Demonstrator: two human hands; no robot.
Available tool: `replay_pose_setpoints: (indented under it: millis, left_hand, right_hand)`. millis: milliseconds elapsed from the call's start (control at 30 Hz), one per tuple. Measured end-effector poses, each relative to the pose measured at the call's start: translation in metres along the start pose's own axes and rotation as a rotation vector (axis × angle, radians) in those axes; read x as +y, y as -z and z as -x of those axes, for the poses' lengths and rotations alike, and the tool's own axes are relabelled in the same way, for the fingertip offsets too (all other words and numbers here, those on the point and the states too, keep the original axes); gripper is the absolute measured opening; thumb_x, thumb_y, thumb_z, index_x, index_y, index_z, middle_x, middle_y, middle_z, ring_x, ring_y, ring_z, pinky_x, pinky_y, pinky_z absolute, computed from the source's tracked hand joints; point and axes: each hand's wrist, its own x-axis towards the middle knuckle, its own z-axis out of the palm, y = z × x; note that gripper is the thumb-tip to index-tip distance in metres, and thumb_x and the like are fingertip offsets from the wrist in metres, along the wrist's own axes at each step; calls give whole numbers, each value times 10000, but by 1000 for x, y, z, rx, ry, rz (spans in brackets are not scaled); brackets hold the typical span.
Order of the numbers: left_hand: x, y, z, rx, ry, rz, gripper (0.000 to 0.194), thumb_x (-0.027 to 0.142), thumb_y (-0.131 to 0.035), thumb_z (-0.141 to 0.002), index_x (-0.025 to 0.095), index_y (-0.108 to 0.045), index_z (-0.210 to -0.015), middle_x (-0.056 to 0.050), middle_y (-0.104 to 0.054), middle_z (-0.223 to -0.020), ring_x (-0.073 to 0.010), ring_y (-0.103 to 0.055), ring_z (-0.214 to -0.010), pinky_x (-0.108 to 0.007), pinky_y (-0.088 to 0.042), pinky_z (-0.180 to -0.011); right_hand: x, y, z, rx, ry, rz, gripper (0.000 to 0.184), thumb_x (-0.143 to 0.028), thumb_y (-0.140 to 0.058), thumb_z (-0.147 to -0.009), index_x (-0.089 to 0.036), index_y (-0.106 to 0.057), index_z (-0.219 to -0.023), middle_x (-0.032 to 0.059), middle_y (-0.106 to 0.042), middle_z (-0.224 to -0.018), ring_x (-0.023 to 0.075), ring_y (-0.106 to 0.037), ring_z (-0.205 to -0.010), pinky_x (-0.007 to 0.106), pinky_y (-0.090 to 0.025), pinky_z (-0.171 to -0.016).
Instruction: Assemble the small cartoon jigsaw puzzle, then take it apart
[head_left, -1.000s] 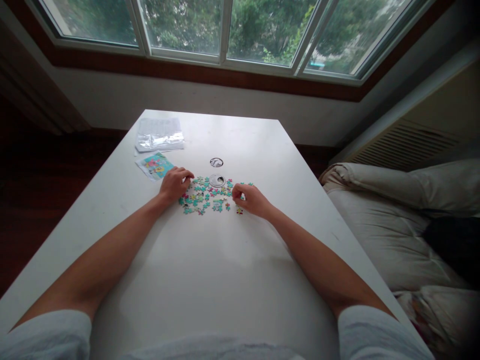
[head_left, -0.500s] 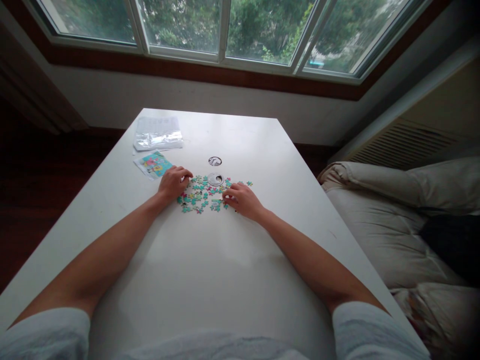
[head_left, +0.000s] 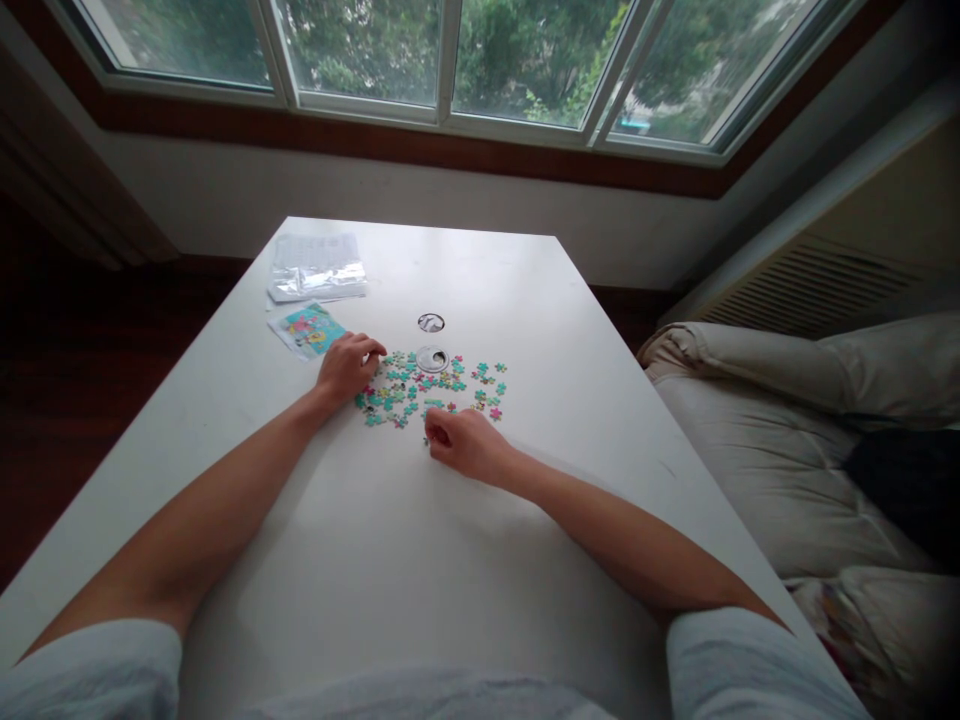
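Loose jigsaw puzzle pieces (head_left: 390,396), mostly turquoise with some pink and yellow, lie scattered in the middle of the table. My left hand (head_left: 346,364) rests at their left edge, fingers loosely bent with a gap between thumb and forefinger; I see nothing held in it. Closer to me, my right hand (head_left: 466,442) is closed, its fingers curled down by the front edge of the pieces. A small bit of a jigsaw puzzle piece (head_left: 426,441) shows at its fingertips. The right hand partly covers a joined turquoise patch just beyond it.
Two round discs, one flat (head_left: 430,322) and one rimmed (head_left: 432,359), lie at the far side of the pieces. A colourful picture card (head_left: 307,328) and a clear plastic bag (head_left: 318,268) are at the far left of the white table (head_left: 420,560). A beige sofa (head_left: 757,450) stands right.
My right hand has drawn toward me and slightly left, its fingers now curled under. Pieces it covered on the right now show. My left hand has stayed put.
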Motion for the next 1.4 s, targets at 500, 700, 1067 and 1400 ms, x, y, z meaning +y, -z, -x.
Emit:
replay_pose_setpoints:
  millis: [500,700,1067,1400]
  left_hand:
    - [4,1,0,-9,-7,9,244,198,-535,-894,227,-770,-950,-67,-723,-929,-256,-604,-924,-415,-470,-906]
    - [3,1,1,-14,-3,7,243,196,-537,-890,226,-772,-944,-68,-722,-933,-251,-607,-919,-408,-473,-907]
    - [3,2,1,-23,-5,8,235,192,-537,-886,215,-765,-940,-66,-734,-966,-246,-609,-931,-398,-481,-901]
    - [2,3,1,-26,-21,11,236,193,-533,-892,208,-763,-944,-64,-731,-953,-244,-605,-917,-388,-480,-886]
  right_hand:
    - [36,21,-7,135,-118,456,124,-332,-626,-955,-224,-682,-979,102,-673,-1004,251,-582,-970,327,-405,-758]
    - [46,26,-12,88,-1,395,277,-77,-591,-908,-270,-734,-1044,74,-656,-1016,227,-567,-981,325,-402,-831]
    - [41,25,-9,15,8,401,168,-177,-574,-970,-252,-703,-1048,73,-676,-1012,218,-585,-1000,289,-406,-797]
    - [48,36,-11,48,-31,318,239,-279,-673,-930,-219,-687,-1161,86,-656,-1083,221,-572,-1021,318,-435,-879]
